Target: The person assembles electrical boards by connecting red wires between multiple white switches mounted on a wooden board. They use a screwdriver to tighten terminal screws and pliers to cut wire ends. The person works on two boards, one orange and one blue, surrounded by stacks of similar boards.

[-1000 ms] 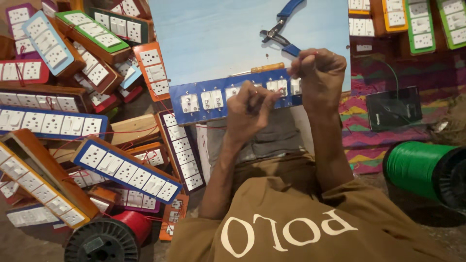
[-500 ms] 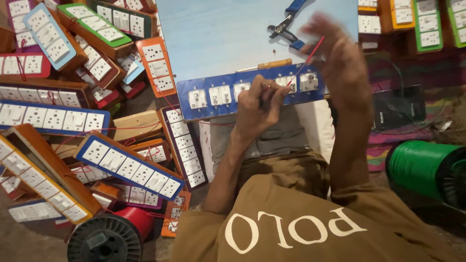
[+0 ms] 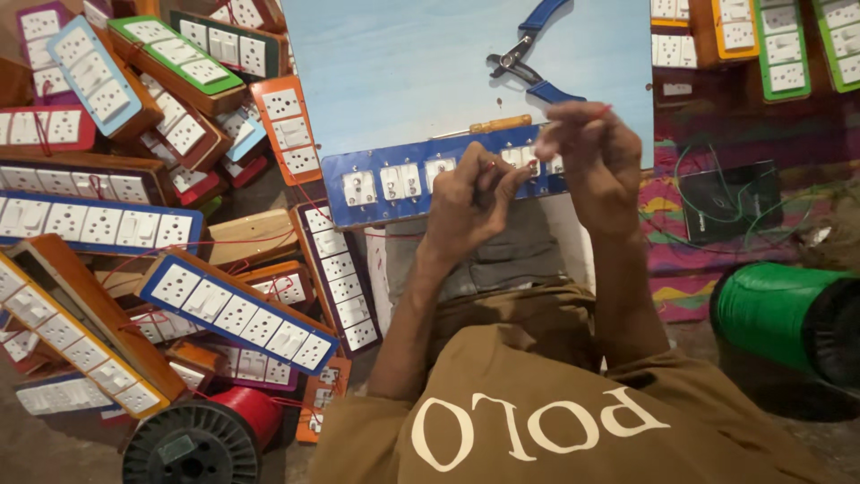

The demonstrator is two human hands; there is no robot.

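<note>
My left hand (image 3: 466, 202) pinches a red wire (image 3: 490, 165) over the blue switch board (image 3: 394, 184), my right hand (image 3: 591, 157) closed above it; I judge short, taut pulls work best.
</note>
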